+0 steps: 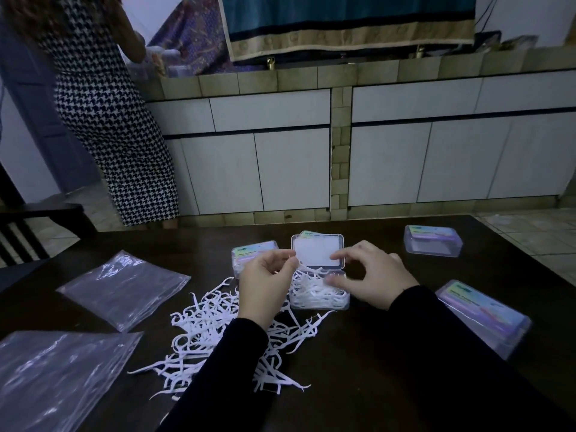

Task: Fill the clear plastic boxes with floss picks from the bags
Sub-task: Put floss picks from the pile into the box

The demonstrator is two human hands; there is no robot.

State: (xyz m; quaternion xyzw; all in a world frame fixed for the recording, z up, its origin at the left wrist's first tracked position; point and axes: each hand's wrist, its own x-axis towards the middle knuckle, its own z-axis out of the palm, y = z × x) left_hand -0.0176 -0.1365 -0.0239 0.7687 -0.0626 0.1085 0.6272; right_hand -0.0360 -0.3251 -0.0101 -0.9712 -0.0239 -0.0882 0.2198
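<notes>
An open clear plastic box [318, 296] sits mid-table, holding several white floss picks, its lid [316, 252] tipped up behind it. My left hand [265, 288] pinches a floss pick [300, 265] just over the box's left edge. My right hand [371, 275] hovers over the box's right side, fingers curled, fingertips at the picks. A loose pile of white floss picks [212, 332] spreads on the dark table [389, 353] in front of and left of the box, partly hidden by my left sleeve.
Two flat clear bags [124, 288] [56, 378] lie at the left. Closed labelled boxes stand behind my left hand [249, 254], at the far right [433, 244] and near right [486, 319]. A person in a houndstooth dress [115, 120] stands at the counter beyond.
</notes>
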